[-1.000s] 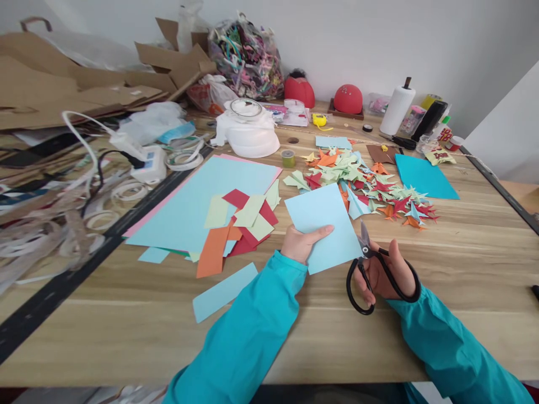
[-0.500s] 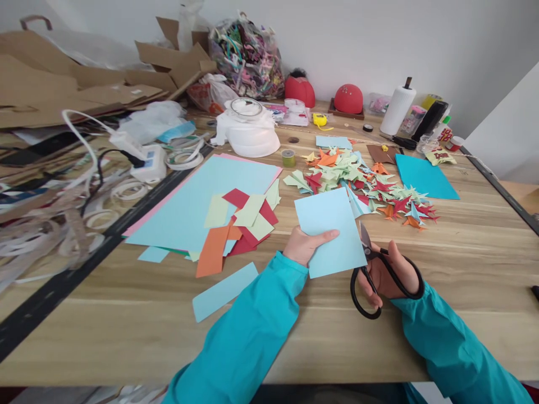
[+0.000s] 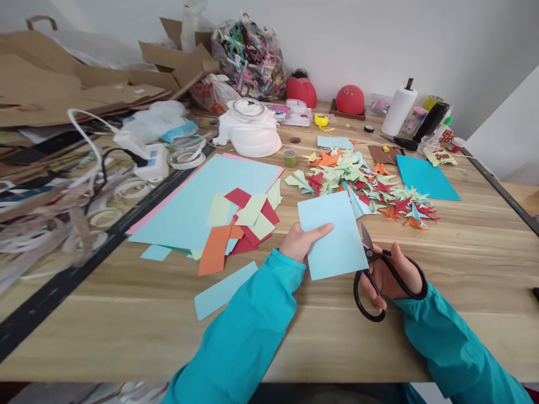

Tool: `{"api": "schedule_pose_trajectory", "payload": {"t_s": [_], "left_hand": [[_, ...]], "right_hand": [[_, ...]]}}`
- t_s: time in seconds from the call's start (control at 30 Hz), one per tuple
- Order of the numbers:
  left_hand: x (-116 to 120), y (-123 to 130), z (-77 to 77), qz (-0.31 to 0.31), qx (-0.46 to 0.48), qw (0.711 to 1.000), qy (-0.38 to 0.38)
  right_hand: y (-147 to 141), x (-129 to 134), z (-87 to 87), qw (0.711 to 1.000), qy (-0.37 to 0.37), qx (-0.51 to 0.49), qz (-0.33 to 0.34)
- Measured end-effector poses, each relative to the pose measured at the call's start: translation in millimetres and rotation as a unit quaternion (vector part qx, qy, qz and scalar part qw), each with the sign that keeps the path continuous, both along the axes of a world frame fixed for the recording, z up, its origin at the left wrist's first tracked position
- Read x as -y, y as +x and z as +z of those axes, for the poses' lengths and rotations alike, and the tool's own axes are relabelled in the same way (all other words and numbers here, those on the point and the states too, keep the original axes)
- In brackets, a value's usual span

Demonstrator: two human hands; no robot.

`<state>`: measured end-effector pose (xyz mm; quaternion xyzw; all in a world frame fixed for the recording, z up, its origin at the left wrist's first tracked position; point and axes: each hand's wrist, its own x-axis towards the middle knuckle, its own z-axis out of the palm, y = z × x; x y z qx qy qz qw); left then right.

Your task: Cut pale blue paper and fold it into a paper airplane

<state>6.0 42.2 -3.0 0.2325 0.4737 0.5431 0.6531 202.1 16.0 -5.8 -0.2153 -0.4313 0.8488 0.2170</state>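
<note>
A light blue sheet of paper point(image 3: 337, 247) is pinched in my left hand point(image 3: 300, 241), thumb on top and the other fingers hidden beneath it. My right hand point(image 3: 391, 275) holds black-handled scissors point(image 3: 368, 252), with fingers through the loops. The scissors' handles are spread, and their blades stand at the sheet's right edge; whether they touch the paper I cannot tell. On the table to the left lie a narrow light blue paper strip point(image 3: 226, 290) and several cut pieces in orange point(image 3: 214, 251), red and pale green. Behind the sheet is a heap of folded paper shapes point(image 3: 345, 171).
Large light blue and pink sheets point(image 3: 189, 202) lie at the left. Farther back stand a white cloth bundle point(image 3: 248, 132), a small spool point(image 3: 289, 157) and a yellow tape measure point(image 3: 320, 120). A teal sheet point(image 3: 428, 178) is at the right. Cables and cardboard point(image 3: 37, 78) crowd the left side.
The head view has shifted slightly. My left thumb and the sheet have tipped a little, and the sheet's right edge sits slightly apart from the scissors' blades compared with before.
</note>
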Motion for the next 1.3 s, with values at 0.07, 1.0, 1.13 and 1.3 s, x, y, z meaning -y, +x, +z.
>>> {"api": "schedule_pose_trajectory", "payload": {"t_s": [0.07,1.0,1.13,1.3], "left_hand": [[-0.6,1.4,-1.7,0.024,-0.021,0.999,0.020],[1.5,8.2,-1.2,0.087,-0.077,0.991,0.066],[0.1,6.6,-0.4,0.102,-0.077,0.990,0.058],[-0.2,5.0,-1.3,0.083,-0.059,0.994,0.050]], "right_hand": [[-0.3,0.1,-0.4,1.000,0.002,-0.005,-0.006],[-4.2,-0.3,-1.7,0.998,0.013,0.000,-0.067],[-4.0,-1.0,-0.2,0.996,0.016,-0.005,-0.085],[-2.6,1.2,0.7,0.997,-0.005,-0.058,-0.059]]}}
